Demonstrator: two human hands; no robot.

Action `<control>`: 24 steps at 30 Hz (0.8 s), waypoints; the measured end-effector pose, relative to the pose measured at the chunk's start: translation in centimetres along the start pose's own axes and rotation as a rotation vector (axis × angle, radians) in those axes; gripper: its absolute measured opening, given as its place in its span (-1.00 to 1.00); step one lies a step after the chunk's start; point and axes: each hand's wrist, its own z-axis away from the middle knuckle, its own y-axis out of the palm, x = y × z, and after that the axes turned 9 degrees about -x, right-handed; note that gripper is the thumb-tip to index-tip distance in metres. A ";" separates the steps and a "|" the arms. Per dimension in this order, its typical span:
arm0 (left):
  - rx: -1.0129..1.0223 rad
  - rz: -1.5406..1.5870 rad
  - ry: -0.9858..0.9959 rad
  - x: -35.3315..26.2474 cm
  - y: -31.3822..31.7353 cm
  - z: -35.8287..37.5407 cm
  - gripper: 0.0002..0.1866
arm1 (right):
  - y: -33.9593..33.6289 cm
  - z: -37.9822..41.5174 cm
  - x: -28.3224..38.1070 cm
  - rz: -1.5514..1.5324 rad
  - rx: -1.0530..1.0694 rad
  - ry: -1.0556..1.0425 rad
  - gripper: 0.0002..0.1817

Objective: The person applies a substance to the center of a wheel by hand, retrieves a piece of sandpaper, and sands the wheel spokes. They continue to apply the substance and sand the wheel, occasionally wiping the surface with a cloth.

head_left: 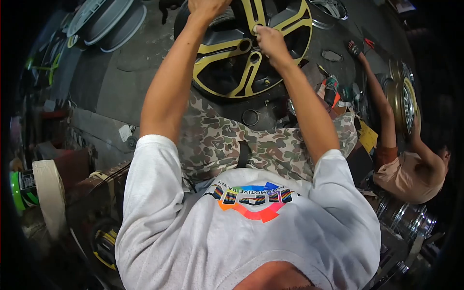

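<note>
- A round black alloy wheel with yellow spoke faces (239,48) sits face up before the person, just beyond the camouflage-trousered legs (270,145); the frame cuts off its top.
- It looks rigid and probably heavy: tough in body, though the finish likely scratches easily. Bare smooth faces may feel slippery.
- Best holds, I judge: the outer rim at opposite sides, or the spokes through their gaps.
- The left grip (208,6) is above the wheel's far left side, cropped by the frame; I cannot tell whether it is apart or clamped.
- The right grip (273,42) has fingers curled in at a spoke near the hub; whether they clamp anything, I cannot tell.
- Counted: one black-and-yellow wheel, one dark ring on the floor (251,117), one bright yellow sheet (368,137), one co-worker (411,176) beside one gold-barrelled wheel with silver spokes (409,104); at least two silver rims (126,29) upper left.
</note>
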 end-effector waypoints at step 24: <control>-0.058 0.026 0.011 0.2 0.0 0.4 -0.36 | -3.4 0.6 -0.2 1.189 -0.053 -1.138 -0.89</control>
